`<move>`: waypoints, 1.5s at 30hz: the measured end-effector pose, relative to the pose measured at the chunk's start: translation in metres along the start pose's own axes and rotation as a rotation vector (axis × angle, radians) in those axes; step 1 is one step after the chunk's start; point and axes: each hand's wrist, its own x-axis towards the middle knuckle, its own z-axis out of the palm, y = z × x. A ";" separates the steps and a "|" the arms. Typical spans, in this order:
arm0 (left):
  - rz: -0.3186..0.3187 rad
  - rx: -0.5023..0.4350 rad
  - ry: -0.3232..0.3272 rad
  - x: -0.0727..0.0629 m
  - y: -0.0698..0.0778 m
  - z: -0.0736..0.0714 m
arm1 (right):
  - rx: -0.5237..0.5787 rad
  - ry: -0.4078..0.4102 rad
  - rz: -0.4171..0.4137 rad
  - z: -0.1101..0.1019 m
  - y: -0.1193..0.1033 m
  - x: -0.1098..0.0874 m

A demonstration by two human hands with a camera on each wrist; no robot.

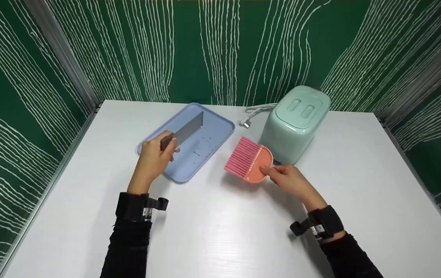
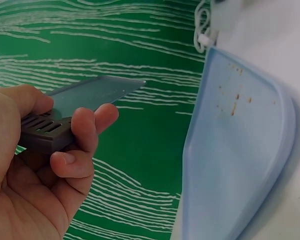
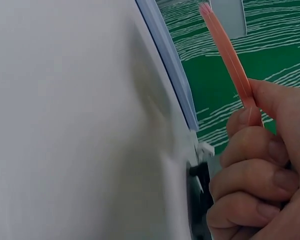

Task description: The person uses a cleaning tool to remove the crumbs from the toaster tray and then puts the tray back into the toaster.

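In the head view my left hand (image 1: pixel 154 154) grips a flat grey crumb tray (image 1: pixel 190 129) by its dark end, tilted above the blue tray (image 1: pixel 180 166). Slots show in that dark end (image 2: pixel 47 132) in the left wrist view, where fingers and thumb curl about it. Brown crumbs (image 1: pixel 205 148) lie scattered on the blue tray. My right hand (image 1: pixel 292 181) pinches a small brush (image 1: pixel 260 166) by its rounded orange handle. Its pink bristles (image 1: pixel 242 156) point left, raised over the table beside the blue tray. The right wrist view shows the brush edge-on.
A mint-green toaster (image 1: pixel 288 135) with a lid stands upright behind my right hand. Its white cord and plug (image 1: pixel 247 122) lie on the table between the toaster and the blue tray. Green walls with white lines surround the white table (image 1: pixel 212 239).
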 end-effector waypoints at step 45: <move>-0.022 -0.088 -0.015 0.000 0.006 0.027 | -0.298 0.026 -0.026 0.045 0.003 -0.027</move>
